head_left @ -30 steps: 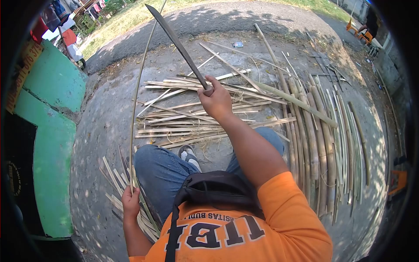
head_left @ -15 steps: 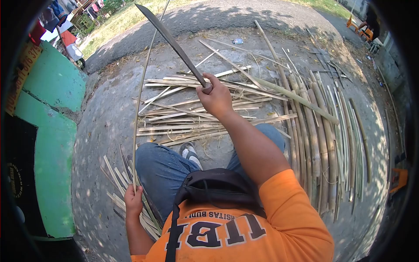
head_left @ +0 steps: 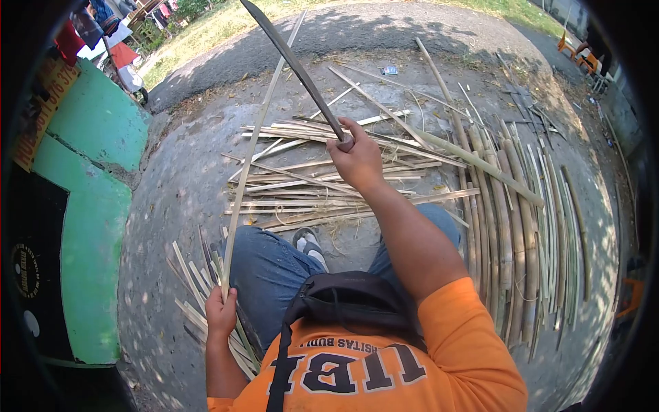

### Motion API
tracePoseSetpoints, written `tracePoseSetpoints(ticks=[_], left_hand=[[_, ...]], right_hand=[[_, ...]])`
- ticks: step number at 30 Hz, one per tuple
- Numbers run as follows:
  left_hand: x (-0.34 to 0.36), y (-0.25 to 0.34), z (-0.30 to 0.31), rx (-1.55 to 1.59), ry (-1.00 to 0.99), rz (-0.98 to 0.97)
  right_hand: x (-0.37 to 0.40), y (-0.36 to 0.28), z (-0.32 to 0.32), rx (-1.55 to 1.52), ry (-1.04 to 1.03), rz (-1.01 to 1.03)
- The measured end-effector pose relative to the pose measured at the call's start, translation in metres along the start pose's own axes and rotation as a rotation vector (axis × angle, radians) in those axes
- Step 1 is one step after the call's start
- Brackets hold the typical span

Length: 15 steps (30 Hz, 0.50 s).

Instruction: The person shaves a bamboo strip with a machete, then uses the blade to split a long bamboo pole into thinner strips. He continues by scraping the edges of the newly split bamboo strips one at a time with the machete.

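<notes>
My right hand (head_left: 358, 154) is closed round the handle of a machete (head_left: 298, 69), whose long dark blade points up and to the left. In my left hand (head_left: 221, 312), beside my left knee, is the lower end of a long bamboo strip (head_left: 248, 161). That strip rises away from me toward the road, with its pale flat face showing, and its far end lies left of the blade. Below the machete, split bamboo strips (head_left: 302, 180) lie in a loose pile across the ground in front of my feet. More strips (head_left: 193, 275) lie beside my left leg.
Whole bamboo poles (head_left: 504, 226) lie side by side on the right, with one pole (head_left: 480, 165) slanting across them. A green wall panel (head_left: 96, 226) stands at the left. Beyond the concrete runs a road (head_left: 329, 34). Orange chairs (head_left: 587, 63) and a person are at the far right.
The bamboo strip in my left hand has turned from its narrow edge to its broad pale face, and its top leans further right. The whole view has shifted slightly.
</notes>
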<state>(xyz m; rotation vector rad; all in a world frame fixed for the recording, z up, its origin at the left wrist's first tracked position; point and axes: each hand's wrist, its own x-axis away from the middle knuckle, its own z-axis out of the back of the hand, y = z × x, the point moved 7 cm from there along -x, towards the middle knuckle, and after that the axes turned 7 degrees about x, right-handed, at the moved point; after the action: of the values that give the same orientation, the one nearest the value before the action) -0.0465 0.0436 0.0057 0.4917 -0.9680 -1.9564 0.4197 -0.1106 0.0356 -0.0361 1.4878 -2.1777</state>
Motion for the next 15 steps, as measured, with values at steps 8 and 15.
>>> tracePoseSetpoints(ticks=[8,15], left_hand=[[0.007,0.029,0.008,-0.295,0.214,-0.115],[0.01,0.028,0.012,-0.385,0.246,-0.152]], right_hand=[[0.0,0.001,0.003,-0.082,0.016,-0.021],[-0.007,0.012,-0.003,-0.078,0.022,-0.048]])
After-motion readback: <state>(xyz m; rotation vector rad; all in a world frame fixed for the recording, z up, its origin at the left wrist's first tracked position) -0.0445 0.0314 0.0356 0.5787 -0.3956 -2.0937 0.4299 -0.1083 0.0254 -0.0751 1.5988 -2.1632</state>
